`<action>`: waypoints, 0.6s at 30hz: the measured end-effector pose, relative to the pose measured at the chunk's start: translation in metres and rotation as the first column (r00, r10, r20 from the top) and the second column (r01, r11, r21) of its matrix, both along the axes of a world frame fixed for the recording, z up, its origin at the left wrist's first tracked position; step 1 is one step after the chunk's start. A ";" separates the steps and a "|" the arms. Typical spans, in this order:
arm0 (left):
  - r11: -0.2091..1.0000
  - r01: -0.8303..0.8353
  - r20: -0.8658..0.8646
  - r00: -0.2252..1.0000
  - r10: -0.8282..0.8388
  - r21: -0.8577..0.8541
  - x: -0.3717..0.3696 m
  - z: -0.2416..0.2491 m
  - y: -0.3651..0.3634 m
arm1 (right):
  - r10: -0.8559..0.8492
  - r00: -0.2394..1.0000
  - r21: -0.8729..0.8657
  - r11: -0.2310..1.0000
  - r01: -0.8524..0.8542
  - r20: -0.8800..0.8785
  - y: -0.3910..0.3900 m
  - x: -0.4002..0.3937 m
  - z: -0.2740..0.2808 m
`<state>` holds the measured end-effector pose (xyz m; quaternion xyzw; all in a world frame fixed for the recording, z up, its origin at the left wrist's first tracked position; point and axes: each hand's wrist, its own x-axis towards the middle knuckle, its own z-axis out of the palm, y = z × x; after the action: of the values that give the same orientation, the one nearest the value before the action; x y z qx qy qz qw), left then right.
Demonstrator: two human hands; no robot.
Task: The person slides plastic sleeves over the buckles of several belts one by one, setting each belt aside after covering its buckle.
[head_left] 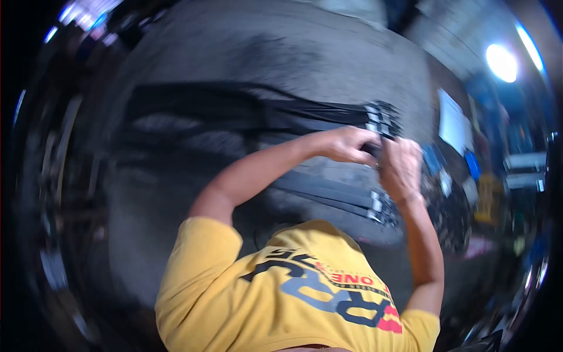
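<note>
at centre-right of frame, left hand [347,145] and right hand [400,168] both clenched on one dark strap end [372,149], pinching it between them for control; buckled strap bundles [328,114] lie w/ ends aligned on grey surface [281,53], another bundle [346,196] below

A grey work table [193,53] fills a dim workshop, one bright ceiling lamp [501,63] glaring

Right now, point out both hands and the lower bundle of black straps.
left hand [346,145]: head view, on the knuckles.
right hand [402,167]: head view, back of the hand.
lower strap bundle [328,190]: head view, on the black webbing.
</note>
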<state>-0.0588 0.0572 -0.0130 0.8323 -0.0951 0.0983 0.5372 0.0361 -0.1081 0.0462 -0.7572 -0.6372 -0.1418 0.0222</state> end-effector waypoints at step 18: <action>-0.115 -0.886 0.612 0.210 0.762 0.448 -0.328 -0.003 0.207 | -0.208 0.961 -0.028 0.976 0.216 0.183 -0.253 0.195 0.010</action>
<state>-0.3865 0.2647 -0.0163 0.8224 0.3752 0.4241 -0.0554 0.2309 -0.3610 0.0561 -0.8056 -0.5550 -0.1956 -0.0685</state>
